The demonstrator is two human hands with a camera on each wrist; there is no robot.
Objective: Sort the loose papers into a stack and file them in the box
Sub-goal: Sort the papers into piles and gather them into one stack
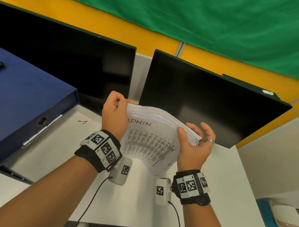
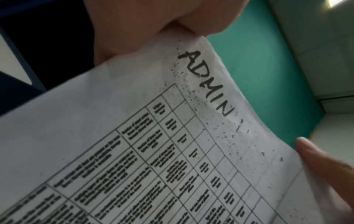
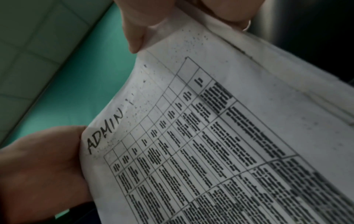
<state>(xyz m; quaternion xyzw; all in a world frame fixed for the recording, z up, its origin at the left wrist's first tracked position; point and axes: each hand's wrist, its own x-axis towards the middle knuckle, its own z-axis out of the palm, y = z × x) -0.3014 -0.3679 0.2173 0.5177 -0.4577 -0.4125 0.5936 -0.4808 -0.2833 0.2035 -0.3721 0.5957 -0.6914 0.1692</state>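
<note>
A thick stack of white papers (image 1: 152,139) stands nearly upright above the desk, its front sheet printed with a table and hand-lettered "ADMIN" (image 2: 206,81). My left hand (image 1: 115,114) grips the stack's upper left corner, fingers curled over the top edge. My right hand (image 1: 193,141) holds the upper right corner, thumb pressed on the front sheet and fingers behind. The same front sheet (image 3: 210,136) fills the right wrist view. The dark blue file box (image 1: 25,104) lies open at the left, with a white sheet (image 1: 62,137) inside its tray.
Two black monitors (image 1: 206,98) stand close behind the papers. The white desk (image 1: 219,185) runs to the right edge. Cables from the wrist cameras trail over the desk's front. A white object on a blue cloth (image 1: 284,217) sits lower right, off the desk.
</note>
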